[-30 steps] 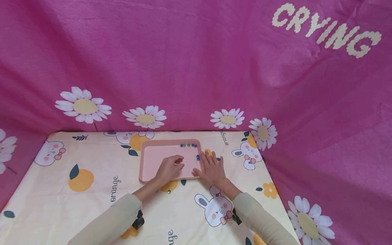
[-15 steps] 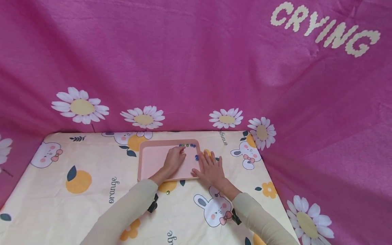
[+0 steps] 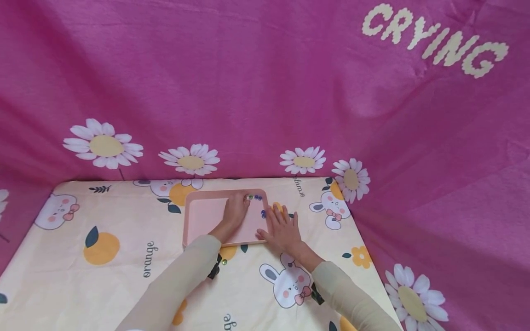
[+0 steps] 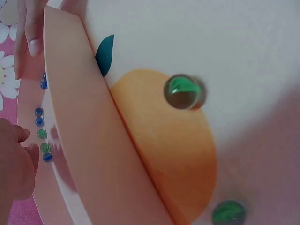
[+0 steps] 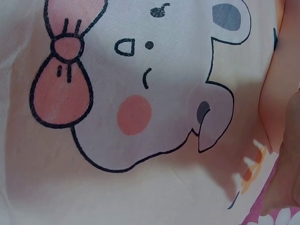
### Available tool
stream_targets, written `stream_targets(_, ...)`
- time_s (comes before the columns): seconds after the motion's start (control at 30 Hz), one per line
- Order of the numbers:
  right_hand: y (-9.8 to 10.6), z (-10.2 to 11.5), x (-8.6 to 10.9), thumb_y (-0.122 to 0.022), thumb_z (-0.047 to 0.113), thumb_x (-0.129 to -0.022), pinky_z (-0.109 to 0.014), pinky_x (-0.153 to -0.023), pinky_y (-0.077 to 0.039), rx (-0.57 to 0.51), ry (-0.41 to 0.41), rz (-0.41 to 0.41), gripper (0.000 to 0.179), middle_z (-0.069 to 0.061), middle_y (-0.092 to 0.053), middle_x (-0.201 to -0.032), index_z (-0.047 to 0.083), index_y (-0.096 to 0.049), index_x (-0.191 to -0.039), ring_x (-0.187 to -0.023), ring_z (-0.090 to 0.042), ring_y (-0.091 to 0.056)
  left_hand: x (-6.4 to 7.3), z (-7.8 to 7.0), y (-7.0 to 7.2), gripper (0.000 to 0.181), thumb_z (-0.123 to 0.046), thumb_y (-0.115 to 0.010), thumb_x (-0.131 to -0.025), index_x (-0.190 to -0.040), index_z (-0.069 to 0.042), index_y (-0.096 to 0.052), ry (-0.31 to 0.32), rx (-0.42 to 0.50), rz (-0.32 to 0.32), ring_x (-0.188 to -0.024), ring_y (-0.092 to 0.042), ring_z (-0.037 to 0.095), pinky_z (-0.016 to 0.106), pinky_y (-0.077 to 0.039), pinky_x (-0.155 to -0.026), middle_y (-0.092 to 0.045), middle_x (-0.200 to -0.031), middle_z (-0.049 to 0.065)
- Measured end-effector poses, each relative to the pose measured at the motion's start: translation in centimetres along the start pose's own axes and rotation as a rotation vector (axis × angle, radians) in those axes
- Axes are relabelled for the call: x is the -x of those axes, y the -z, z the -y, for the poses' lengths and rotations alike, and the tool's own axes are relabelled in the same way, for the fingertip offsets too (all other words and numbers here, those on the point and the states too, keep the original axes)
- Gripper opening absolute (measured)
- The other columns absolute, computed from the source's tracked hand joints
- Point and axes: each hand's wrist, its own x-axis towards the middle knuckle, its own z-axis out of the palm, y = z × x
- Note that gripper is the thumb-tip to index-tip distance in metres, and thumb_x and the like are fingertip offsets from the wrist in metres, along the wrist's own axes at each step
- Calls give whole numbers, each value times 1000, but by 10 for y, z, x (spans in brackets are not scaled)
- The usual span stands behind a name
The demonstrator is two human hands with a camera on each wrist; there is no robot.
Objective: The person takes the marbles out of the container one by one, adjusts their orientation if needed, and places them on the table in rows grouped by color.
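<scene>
A pink tray (image 3: 185,225) lies on the table, with a row of blue and green glass marbles (image 3: 256,197) along its far edge and blue marbles (image 3: 263,214) by its right side. My left hand (image 3: 235,211) reaches over the tray to the row's left end. In the left wrist view, its loosely curled fingers (image 4: 22,133) sit beside a green marble (image 4: 45,147) and a blue one (image 4: 47,157); no marble shows between them. Spread flat, my right hand (image 3: 284,232) rests at the tray's right edge, thumb over the near corner.
On the patterned tablecloth (image 3: 124,285), in front of the tray, lies a green marble (image 3: 224,262). Another green marble (image 4: 228,213) appears near it in the left wrist view. A magenta curtain (image 3: 248,92) with daisies hangs behind and beside the table.
My left hand has moved away from me and slightly right, from the tray's middle to the row at its far edge. My right hand has stayed in place. The head view has shifted slightly.
</scene>
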Motion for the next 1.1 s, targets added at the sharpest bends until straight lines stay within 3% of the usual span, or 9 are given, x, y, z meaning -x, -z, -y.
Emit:
stream_targets(0.1, 0, -1, 1, -35, 72, -95, -70, -111, -15, -5, -1, 4, 88, -11, -18, -164, 16, -18, -161, -148, -40, -16, -4, -1, -2, 15, 1, -63, -95, -108, 4, -70, 2, -13, 5, -82, -62, 26, 41, -54, -76, -69, -96, 15)
stream_targets(0.4, 1, 0, 1, -34, 72, -95, -70, -111, -13, -16, -1, 24, 88, -12, -17, -164, 16, -17, -161, -148, -40, -16, -10, 2, -6, 19, 1, -66, -93, -111, 0, -72, 35, -126, 31, -91, -68, 28, 41, -56, -81, -72, -103, 16)
stream_targets(0.6, 0, -1, 1, -33, 73, -94, -69, -112, -12, -14, -13, 34, 89, -11, -15, -165, 18, -15, -161, -149, -39, -14, -11, 6, -9, 14, 1, -66, -93, -106, 0, -72, 16, -141, 39, -84, -65, 27, 41, -56, -76, -70, -97, 15)
stream_targets(0.9, 1, 1, 1, -37, 71, -95, -70, -112, -13, -24, -18, 24, 88, -11, -17, -164, 18, -15, -161, -148, -40, -15, -13, 11, -13, 15, -1, -63, -96, -109, 0, -70, 25, -165, 61, -88, -64, 26, 39, -56, -81, -68, -99, 14)
stream_targets(1.1, -1, 0, 1, -36, 72, -94, -69, -112, -9, -28, -25, 32, 88, -9, -15, -165, 19, -13, -161, -149, -39, -12, -14, 11, -14, 17, 0, -63, -95, -110, 0, -71, -13, -222, 51, -94, -66, 29, 41, -56, -84, -67, -102, 16)
